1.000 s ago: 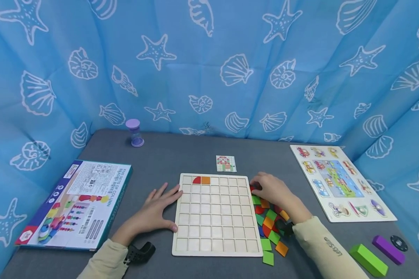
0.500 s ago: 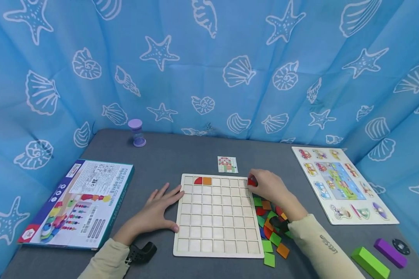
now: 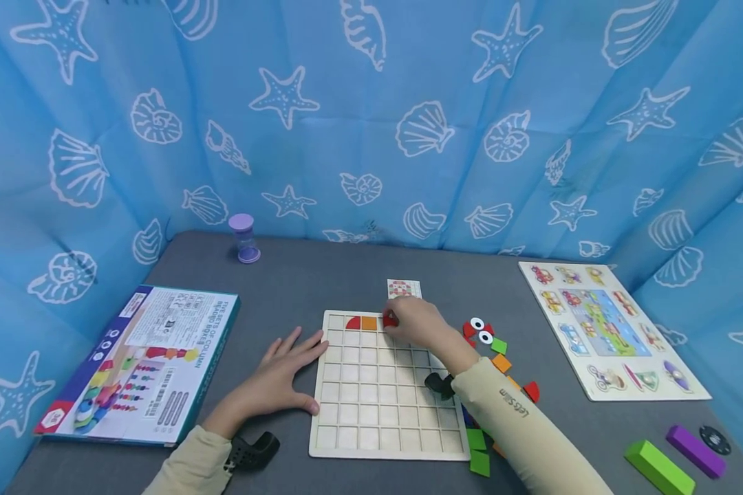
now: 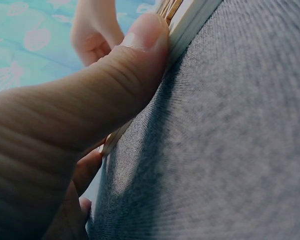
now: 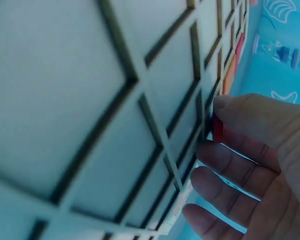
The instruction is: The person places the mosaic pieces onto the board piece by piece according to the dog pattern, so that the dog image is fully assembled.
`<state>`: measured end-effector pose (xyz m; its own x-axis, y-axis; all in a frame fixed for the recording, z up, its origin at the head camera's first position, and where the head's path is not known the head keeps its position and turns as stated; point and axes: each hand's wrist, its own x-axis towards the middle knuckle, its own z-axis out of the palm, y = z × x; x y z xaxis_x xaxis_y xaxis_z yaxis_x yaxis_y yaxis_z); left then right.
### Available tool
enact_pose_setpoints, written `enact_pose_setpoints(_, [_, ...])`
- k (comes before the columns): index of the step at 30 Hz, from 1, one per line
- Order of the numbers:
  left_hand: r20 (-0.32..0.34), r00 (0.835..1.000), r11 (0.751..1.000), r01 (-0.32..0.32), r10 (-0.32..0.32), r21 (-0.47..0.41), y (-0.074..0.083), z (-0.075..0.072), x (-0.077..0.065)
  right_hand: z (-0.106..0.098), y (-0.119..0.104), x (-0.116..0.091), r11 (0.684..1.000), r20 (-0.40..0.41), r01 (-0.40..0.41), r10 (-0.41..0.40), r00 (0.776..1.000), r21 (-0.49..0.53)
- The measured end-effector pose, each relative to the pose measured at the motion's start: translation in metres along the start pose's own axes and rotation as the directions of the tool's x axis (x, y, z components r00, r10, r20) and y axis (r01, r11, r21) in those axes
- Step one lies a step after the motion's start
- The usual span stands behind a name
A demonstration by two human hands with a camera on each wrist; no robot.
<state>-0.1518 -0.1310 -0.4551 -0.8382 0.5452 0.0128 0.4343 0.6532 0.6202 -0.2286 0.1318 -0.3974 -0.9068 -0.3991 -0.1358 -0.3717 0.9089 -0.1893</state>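
A pale wooden grid board (image 3: 379, 414) lies on the grey table. In its top row sit a red quarter-circle tile (image 3: 353, 323) and, just right of it, an orange square tile (image 3: 369, 323). Over that row my right hand (image 3: 420, 323) pinches a red tile (image 5: 217, 129) between thumb and index finger, beside the orange one. The held tile's full outline is hidden by the fingers. My left hand (image 3: 276, 383) rests at the board's left edge with fingers spread, and its thumb (image 4: 145, 42) presses against the side of the board.
Loose coloured tiles (image 3: 479, 463) lie right of the board, partly under the right forearm. A small pattern card (image 3: 404, 287) is behind it. A boxed toy (image 3: 161, 371) and an hourglass (image 3: 244, 238) stand left; a picture puzzle (image 3: 613, 337) and green block (image 3: 659, 467) lie right.
My right hand has picked up a red tile from the pile and carried it left to the top row. Two eye-patterned pieces have come into view. The left hand stays at the board.
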Motion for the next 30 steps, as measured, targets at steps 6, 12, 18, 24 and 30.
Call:
enact_pose_setpoints(6, [0.001, 1.0, 1.0, 0.0, 0.0, 0.001, 0.002, -0.001, 0.0, 0.002, -0.004, 0.002, 1.0, -0.028, 0.013, -0.012, 1.0, 0.012])
enact_pose_setpoints(12, [0.0, 1.0, 1.0, 0.003, -0.003, 0.002, 0.002, -0.001, 0.0, -0.003, -0.003, -0.003, 0.997, -0.033, 0.016, -0.014, 0.999, 0.07])
enact_pose_setpoints(18, [-0.002, 1.0, 1.0, 0.001, -0.001, -0.003, 0.002, 0.0, 0.0, -0.019, 0.021, -0.032, 0.996, -0.093, -0.035, 0.042, 0.995, 0.078])
enact_pose_setpoints(24, [0.004, 1.0, 1.0, 0.002, -0.002, 0.001, 0.001, 0.0, 0.0, -0.027, 0.062, -0.073, 0.993, -0.141, -0.066, 0.08, 0.987, 0.1])
enact_pose_setpoints(30, [0.001, 1.0, 1.0, 0.006, -0.006, -0.002, 0.002, -0.001, -0.001, -0.028, 0.09, -0.106, 0.984, -0.126, -0.146, 0.159, 0.979, 0.107])
